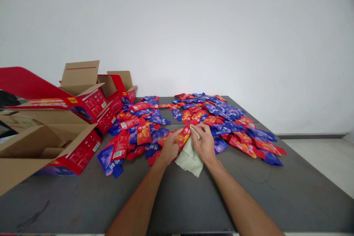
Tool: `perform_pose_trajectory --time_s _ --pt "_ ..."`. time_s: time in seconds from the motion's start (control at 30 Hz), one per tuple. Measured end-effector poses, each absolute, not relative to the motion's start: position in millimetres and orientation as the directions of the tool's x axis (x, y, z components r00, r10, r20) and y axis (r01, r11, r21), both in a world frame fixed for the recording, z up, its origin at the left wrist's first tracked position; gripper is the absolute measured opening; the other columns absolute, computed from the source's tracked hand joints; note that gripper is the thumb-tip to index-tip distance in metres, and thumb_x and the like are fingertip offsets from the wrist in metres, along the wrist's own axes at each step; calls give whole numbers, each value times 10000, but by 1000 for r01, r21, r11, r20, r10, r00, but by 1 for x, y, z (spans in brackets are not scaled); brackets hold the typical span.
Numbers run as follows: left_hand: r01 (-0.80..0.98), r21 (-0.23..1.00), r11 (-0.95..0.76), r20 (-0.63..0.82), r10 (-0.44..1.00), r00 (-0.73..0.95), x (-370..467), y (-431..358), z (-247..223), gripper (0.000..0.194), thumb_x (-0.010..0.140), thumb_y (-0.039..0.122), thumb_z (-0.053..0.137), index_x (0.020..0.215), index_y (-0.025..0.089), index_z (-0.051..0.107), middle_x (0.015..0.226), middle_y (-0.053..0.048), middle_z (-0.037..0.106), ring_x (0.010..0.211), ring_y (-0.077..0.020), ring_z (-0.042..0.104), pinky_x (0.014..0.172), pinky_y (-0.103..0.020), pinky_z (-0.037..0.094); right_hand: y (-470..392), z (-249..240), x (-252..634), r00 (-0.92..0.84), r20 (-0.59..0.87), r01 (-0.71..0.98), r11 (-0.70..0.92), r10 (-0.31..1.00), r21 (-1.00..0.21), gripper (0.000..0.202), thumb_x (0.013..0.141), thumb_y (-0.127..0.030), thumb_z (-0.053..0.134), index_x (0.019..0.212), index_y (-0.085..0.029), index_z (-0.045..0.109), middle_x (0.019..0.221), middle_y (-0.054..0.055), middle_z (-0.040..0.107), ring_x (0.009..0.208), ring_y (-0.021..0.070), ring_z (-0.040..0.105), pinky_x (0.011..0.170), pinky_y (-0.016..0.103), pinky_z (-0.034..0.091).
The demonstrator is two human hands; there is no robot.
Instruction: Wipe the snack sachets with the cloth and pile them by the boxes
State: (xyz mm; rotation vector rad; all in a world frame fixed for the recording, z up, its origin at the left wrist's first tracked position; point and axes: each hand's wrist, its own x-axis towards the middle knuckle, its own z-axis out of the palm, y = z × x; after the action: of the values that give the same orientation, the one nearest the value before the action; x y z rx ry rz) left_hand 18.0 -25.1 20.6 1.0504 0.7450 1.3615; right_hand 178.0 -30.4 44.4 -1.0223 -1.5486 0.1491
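Note:
Between my two hands is a red pouch (pixel 182 137) with an orange print and white lettering. My left hand (pixel 170 147) pinches its left side. A pale green cloth (pixel 189 158) is gripped in my right hand (pixel 204 142), its upper fold pressed against the pouch's right side and its lower end hanging down onto the table. Left of my hands lies a loose pile of red and blue pouches (pixel 143 132). A larger pile of similar pouches (pixel 218 112) spreads behind and to the right.
Several open red cardboard boxes stand along the left, the nearest box (pixel 79 155) with its flaps spread out. All rests on a dark grey table (pixel 188 206) set against a white wall (pixel 193 33). Its right edge borders a pale floor (pixel 326 158).

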Motion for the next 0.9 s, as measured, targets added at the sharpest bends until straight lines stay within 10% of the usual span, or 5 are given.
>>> perform_pose_trajectory --time_s 0.2,0.53,0.9 --pt "-390 914 -117 154 986 65 14 -27 32 744 576 0 551 1292 199 598 1023 -57 744 681 -135 634 606 -230 460 -38 36 158 -118 698 441 667 706 -600 220 917 -213 566 1049 -241 740 1050 78 590 932 182 606 855 331 518" --pt "-533 843 -73 18 994 -108 9 -26 37 854 544 15 591 1351 281 517 985 -26 675 687 -139 650 582 -240 500 -43 45 162 28 704 415 633 709 -654 185 898 -207 583 1050 -235 686 1067 84 621 1032 220 598 941 388 493" --pt "-609 793 38 36 993 109 25 -28 39 386 680 179 720 1063 137 702 999 -97 738 881 -205 683 775 -296 515 -47 43 153 -89 709 359 687 699 -632 237 916 -214 569 1105 -265 702 1079 73 623 1014 201 615 911 352 517"
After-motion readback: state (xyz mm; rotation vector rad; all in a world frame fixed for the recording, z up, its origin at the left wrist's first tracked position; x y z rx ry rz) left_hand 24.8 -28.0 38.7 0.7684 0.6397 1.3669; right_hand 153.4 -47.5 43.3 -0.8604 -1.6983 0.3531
